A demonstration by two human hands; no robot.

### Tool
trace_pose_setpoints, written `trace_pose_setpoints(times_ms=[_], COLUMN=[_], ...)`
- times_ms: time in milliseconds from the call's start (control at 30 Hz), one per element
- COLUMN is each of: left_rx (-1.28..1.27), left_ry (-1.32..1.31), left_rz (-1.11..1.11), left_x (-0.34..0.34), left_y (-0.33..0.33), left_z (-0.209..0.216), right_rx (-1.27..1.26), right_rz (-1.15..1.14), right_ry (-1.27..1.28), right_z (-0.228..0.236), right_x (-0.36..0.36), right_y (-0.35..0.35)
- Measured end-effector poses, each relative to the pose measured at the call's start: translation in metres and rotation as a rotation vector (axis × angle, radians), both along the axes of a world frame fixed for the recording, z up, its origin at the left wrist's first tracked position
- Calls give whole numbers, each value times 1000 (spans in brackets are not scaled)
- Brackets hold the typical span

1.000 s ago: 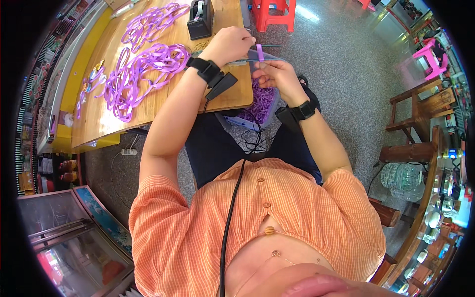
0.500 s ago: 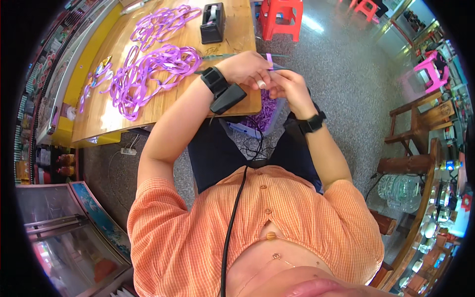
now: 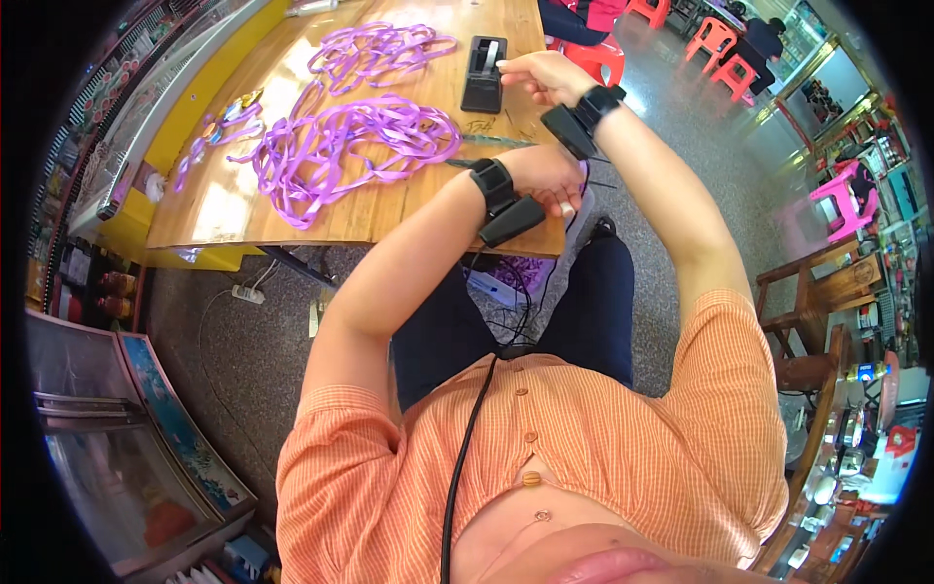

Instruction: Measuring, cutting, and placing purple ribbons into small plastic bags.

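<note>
My right hand reaches over the table's far right part to a black tape dispenser. Its fingertips pinch at the end of the clear tape by the dispenser's front. My left hand is closed at the table's right edge, fingers curled down. A bit of purple ribbon shows beside its fingertips; most of what it grips is hidden. Left of that hand lies a loose heap of purple ribbon, with a second purple ribbon heap behind it. Each wrist carries a black strapped device.
Below the table edge stands a bin of purple strips, partly covered. A thin green strip lies near my left hand. Several red stools and seated people are at the back right. A black cable hangs down my front.
My right hand has left my left hand and moved up and away to the tape dispenser. My left hand stays low near the table's corner. The view has shifted.
</note>
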State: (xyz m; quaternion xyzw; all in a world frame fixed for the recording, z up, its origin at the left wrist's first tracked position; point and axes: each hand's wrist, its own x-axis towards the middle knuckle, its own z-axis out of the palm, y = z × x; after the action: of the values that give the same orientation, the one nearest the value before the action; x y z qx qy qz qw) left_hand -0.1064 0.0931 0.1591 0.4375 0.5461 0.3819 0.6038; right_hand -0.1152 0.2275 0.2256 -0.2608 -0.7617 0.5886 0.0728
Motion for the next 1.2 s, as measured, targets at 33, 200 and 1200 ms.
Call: trace_pose_setpoints(times_ms=[33,200,1200], left_rx=[-25,-73,-7], left_ry=[3,7,130], left_rz=[-44,-60,-52], left_x=[2,-3,2], left_y=[8,1,-3], left_z=[0,3,3], right_rx=[33,36,-92], right_rz=[-15,-10,81], right_ry=[1,-39,-199], right_z=[-7,-8,-23], right_x=[-15,-43,2], right_y=[17,5,-20])
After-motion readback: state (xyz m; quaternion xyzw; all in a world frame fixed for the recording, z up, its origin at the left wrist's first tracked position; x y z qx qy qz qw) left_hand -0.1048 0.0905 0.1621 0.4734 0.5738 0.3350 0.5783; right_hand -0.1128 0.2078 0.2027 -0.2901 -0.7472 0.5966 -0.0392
